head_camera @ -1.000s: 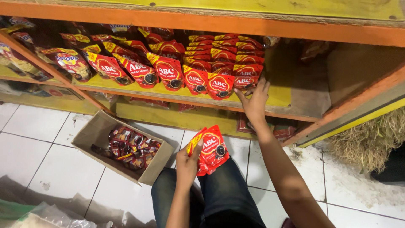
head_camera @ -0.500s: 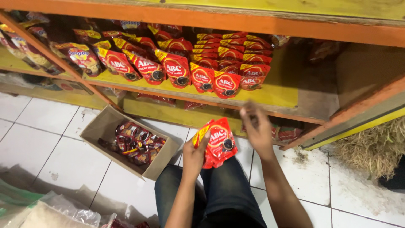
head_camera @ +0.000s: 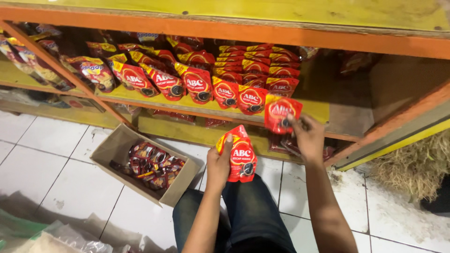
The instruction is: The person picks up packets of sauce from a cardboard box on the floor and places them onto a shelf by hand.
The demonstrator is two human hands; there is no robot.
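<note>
Shelf: one orange-and-yellow shelf (head_camera: pixel 323 112) spans the top, a row of about six front red pouches (head_camera: pixel 197 84) standing on it, more stacked behind.
Box: one open cardboard box (head_camera: pixel 117 147) on the tiled floor at 9 o'clock from the left hand, holding dark packets, too jumbled to count.
Held pouches: two.
Right pouch (head_camera: pixel 280 112): upright, long axis vertical, at the shelf edge, pinched by right hand (head_camera: pixel 307 138) fingers.
Left pouch (head_camera: pixel 240 157): upright, tilted slightly, above the knees; left hand (head_camera: pixel 219 164) fingers wrapped round it.

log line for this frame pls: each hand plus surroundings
left hand: grip on red pouch stack | right hand: holding red pouch at shelf edge | cardboard box: on floor, holds pouches
</note>
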